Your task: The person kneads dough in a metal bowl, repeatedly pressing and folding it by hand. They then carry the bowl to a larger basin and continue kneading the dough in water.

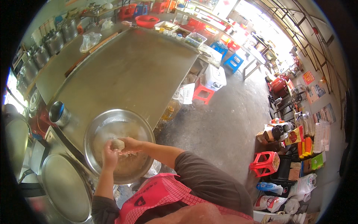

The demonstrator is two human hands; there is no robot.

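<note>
A wide, shallow metal basin (125, 176) with a little cloudy liquid in it stands at the near edge of a metal-topped worktable (125, 70). Over the basin, my left hand (109, 152) and my right hand (131, 145) are together around a pale, roundish lump (118, 144), whose material I cannot tell. The left fingers rest against its left side and the right fingers against its right side. My hands look wet, and thin drips or strands hang below the right one.
A metal cup (59, 114) stands left of the basin, and a round metal lid or pan (67, 187) lies lower left. A wooden rolling pin (89, 54) lies along the table's left side. A jug of yellowish liquid (172, 106) and a red stool (203, 93) stand at the right.
</note>
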